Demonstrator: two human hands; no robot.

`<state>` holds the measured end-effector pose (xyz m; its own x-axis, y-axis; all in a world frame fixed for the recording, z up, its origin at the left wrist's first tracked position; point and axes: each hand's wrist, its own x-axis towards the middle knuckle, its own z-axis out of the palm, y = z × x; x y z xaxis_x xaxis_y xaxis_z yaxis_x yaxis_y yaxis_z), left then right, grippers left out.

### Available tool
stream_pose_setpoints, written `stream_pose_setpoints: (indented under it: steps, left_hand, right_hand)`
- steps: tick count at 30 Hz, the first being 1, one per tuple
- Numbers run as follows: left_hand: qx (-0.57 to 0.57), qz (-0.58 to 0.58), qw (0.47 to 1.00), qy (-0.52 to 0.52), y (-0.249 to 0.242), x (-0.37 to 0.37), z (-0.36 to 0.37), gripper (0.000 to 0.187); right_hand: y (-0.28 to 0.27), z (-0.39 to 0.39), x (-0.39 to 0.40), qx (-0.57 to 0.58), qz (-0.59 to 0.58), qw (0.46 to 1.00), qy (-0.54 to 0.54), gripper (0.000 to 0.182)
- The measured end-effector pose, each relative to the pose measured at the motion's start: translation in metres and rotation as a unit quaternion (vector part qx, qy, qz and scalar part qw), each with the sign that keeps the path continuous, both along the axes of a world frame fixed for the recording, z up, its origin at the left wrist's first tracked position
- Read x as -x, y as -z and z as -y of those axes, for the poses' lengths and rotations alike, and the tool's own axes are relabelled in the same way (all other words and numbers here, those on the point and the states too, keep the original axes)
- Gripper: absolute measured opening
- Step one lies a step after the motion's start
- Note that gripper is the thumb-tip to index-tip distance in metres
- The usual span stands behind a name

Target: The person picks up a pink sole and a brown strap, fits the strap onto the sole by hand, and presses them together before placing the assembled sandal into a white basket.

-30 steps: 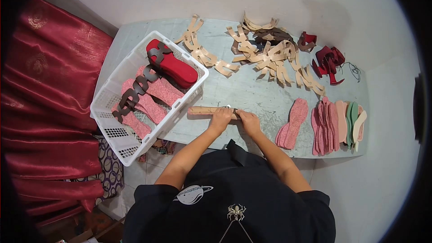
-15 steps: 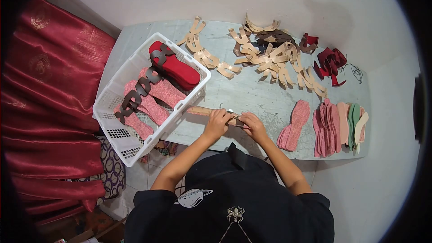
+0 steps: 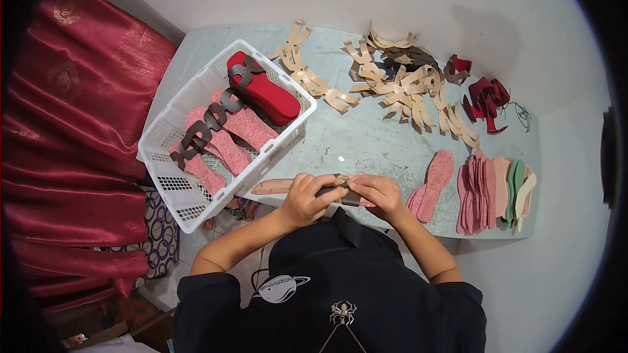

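A pink sole with a tan edge [image 3: 271, 187] lies near the table's front edge, its left end pointing toward the basket. A dark brown strap [image 3: 350, 197] lies across its middle part. My left hand [image 3: 310, 197] is closed on the sole and strap from the left, fingertips at the strap. From the right, my right hand [image 3: 379, 196] grips the same sole with its fingers pressed on the strap's edge. The two hands nearly meet. Their fingers hide much of the strap and the sole's middle.
A white basket [image 3: 245, 171] holds pink soles, dark straps and a red sole [image 3: 271, 95]. Tan straps [image 3: 409, 88] lie at the back, dark red straps [image 3: 485, 101] at back right. Pink soles [image 3: 481, 193] and green soles [image 3: 514, 186] stand at right. A white scrap [image 3: 341, 158] lies mid-table.
Both hands and the sole have moved nearer to the body and the table's front edge. The white scrap now shows apart from the hands. The whole view has shifted slightly.
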<state>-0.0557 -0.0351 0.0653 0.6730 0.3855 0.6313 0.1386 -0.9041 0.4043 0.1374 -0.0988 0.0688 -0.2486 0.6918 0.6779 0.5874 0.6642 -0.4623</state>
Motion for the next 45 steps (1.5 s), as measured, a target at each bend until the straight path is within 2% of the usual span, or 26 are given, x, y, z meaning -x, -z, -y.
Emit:
stream_pose_setpoints:
  steps: [3, 6, 10, 13, 15, 19, 25, 27, 28, 30, 31, 32, 34, 35, 36, 38, 41, 42, 44, 45]
  left_hand:
    - [-0.040, 0.040, 0.998, 0.027, -0.006, 0.007, 0.005, 0.042]
    - [-0.026, -0.018, 0.999, 0.020, -0.016, 0.013, 0.008, 0.039]
    - [-0.038, 0.001, 0.999, 0.008, -0.014, 0.015, 0.010, 0.036]
    - [-0.054, 0.019, 0.998, -0.022, -0.014, 0.016, 0.009, 0.036]
    - [-0.040, 0.020, 0.999, -0.010, -0.013, 0.018, 0.008, 0.047]
    - [-0.046, 0.024, 0.999, -0.015, -0.013, 0.027, 0.005, 0.052]
    - [-0.033, 0.017, 0.998, -0.049, -0.013, 0.045, 0.002, 0.052]
    - [0.013, 0.057, 0.995, -0.083, -0.012, 0.050, 0.000, 0.038]
    - [0.009, 0.056, 0.994, -0.089, -0.014, 0.053, -0.002, 0.038]
    - [0.049, 0.100, 0.987, -0.116, -0.019, 0.058, -0.008, 0.038]
    - [0.042, 0.100, 0.986, -0.125, -0.021, 0.063, -0.012, 0.038]
    - [0.064, 0.126, 0.977, -0.159, -0.023, 0.067, -0.016, 0.037]
    - [0.107, 0.177, 0.951, -0.230, -0.025, 0.080, -0.021, 0.037]
    - [0.193, 0.190, 0.921, -0.281, -0.028, 0.087, -0.020, 0.033]
    - [0.250, 0.291, 0.890, -0.248, -0.029, 0.091, -0.028, 0.030]
    - [0.258, 0.361, 0.857, -0.262, -0.041, 0.112, -0.045, 0.031]
    - [0.228, 0.413, 0.818, -0.328, -0.019, 0.164, -0.081, 0.033]
    - [0.270, 0.466, 0.780, -0.319, -0.025, 0.175, -0.087, 0.033]
    - [0.275, 0.527, 0.733, -0.331, -0.017, 0.202, -0.107, 0.032]
    - [0.267, 0.530, 0.731, -0.337, -0.007, 0.215, -0.116, 0.032]
  right_hand:
    - [-0.003, 0.000, 0.004, -0.018, -0.003, 1.000, -0.014, 0.025]
    - [-0.006, 0.001, 0.007, -0.031, 0.007, 0.999, -0.017, 0.024]
    - [-0.004, -0.002, 0.009, -0.024, 0.009, 0.999, -0.023, 0.024]
    - [-0.003, -0.007, 0.014, -0.013, -0.050, 0.998, -0.039, 0.024]
    - [-0.004, -0.009, 0.018, -0.022, -0.067, 0.997, -0.033, 0.024]
    - [-0.008, -0.015, 0.024, -0.025, -0.071, 0.996, -0.050, 0.024]
    - [-0.017, -0.032, 0.038, 0.010, -0.046, 0.996, -0.081, 0.022]
    - [-0.023, -0.042, 0.045, 0.054, -0.050, 0.993, -0.095, 0.024]
    - [-0.027, -0.045, 0.048, 0.052, -0.051, 0.992, -0.101, 0.024]
    - [-0.035, -0.055, 0.055, 0.147, -0.095, 0.979, -0.107, 0.026]
    - [-0.036, -0.063, 0.057, 0.149, -0.100, 0.974, -0.140, 0.032]
    - [-0.038, -0.070, 0.063, 0.144, -0.097, 0.973, -0.152, 0.032]
    - [-0.038, -0.083, 0.079, 0.149, -0.224, 0.956, -0.119, 0.038]
    - [-0.037, -0.088, 0.084, 0.176, -0.241, 0.945, -0.137, 0.046]
    - [-0.037, -0.095, 0.092, 0.175, -0.238, 0.943, -0.153, 0.046]
    - [-0.035, -0.110, 0.106, 0.248, -0.300, 0.906, -0.164, 0.050]
    - [-0.022, -0.129, 0.127, 0.298, -0.273, 0.894, -0.196, 0.050]
    - [-0.016, -0.134, 0.135, 0.322, -0.262, 0.887, -0.200, 0.050]
    - [-0.004, -0.144, 0.151, 0.331, -0.258, 0.880, -0.223, 0.047]
    - [0.003, -0.149, 0.159, 0.341, -0.244, 0.878, -0.229, 0.046]
